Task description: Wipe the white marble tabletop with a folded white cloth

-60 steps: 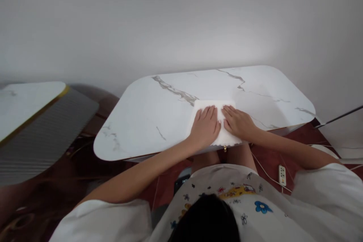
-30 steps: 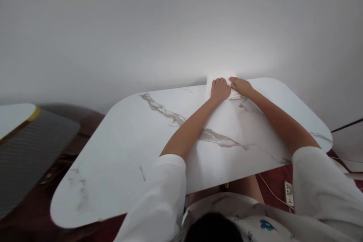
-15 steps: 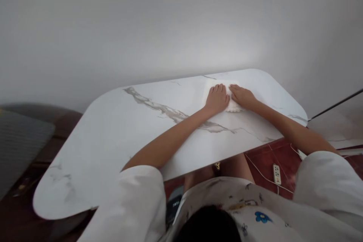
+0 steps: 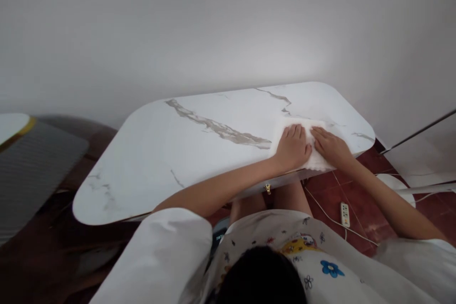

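A thin white cloth [image 4: 316, 163] with a wavy edge lies on the white marble-patterned tabletop [image 4: 149, 156], close to its front edge on the right side. My left hand [image 4: 293, 147] presses flat on the left part of the cloth, fingers stretched forward. Flat on the right part rests my right hand [image 4: 331, 147], its fingers pointing inward to the left. A small gap with cloth showing separates the two hands. The cloth's near edge reaches the table's front edge. What lies beneath the palms is hidden.
A pale wall [image 4: 213, 28] stands behind the table. Under the front edge hangs a small gold knob [image 4: 268, 189]. On the red tiled floor lie a power strip [image 4: 345, 214] and white cables. A grey ribbed piece of furniture [image 4: 46, 166] stands at left.
Both hands have slid the cloth toward me and a little to the right, from the table's back part to its front edge. The view has shifted slightly.
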Demonstrator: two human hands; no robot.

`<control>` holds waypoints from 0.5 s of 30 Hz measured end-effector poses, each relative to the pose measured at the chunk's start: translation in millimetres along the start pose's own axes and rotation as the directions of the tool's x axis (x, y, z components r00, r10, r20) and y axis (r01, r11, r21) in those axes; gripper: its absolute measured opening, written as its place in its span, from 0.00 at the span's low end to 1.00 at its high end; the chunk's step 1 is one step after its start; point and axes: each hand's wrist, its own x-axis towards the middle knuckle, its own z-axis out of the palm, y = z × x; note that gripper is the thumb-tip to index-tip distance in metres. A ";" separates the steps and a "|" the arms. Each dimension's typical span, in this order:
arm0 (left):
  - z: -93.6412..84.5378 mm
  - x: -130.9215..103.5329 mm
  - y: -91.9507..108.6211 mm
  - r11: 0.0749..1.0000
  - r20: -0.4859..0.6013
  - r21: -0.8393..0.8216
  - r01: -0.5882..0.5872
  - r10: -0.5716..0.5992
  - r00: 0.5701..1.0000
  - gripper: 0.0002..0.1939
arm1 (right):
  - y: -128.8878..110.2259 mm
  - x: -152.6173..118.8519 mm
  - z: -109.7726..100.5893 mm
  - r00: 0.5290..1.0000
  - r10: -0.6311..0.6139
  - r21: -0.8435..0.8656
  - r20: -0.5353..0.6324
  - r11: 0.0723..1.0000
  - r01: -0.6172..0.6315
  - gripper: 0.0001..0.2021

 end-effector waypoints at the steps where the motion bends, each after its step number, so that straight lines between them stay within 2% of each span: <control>1: 3.4 12.4 0.7 1.000 -0.013 -0.006 -0.007 0.007 1.000 0.30 | 9.0 5.1 1.2 1.000 0.016 -0.010 0.007 1.000 -0.016 0.22; 4: 13.3 50.8 -6.3 1.000 -0.068 -0.016 -0.005 0.004 0.998 0.28 | 33.8 33.8 7.6 0.997 0.048 -0.032 0.053 0.998 -0.046 0.22; 7: 20.1 81.9 -25.5 1.000 -0.102 -0.013 0.029 -0.030 0.994 0.25 | 51.6 73.6 18.6 0.993 0.029 -0.023 0.117 0.999 -0.026 0.22; 10: 23.3 103.1 -54.1 0.997 -0.116 0.009 0.083 -0.081 0.990 0.23 | 59.1 116.8 33.4 0.989 -0.032 0.009 0.145 0.999 0.031 0.22; 15: 24.8 131.1 -112.6 0.978 -0.122 0.087 0.188 -0.177 0.977 0.21 | 53.8 189.5 58.2 0.986 -0.071 0.078 0.154 0.995 0.060 0.22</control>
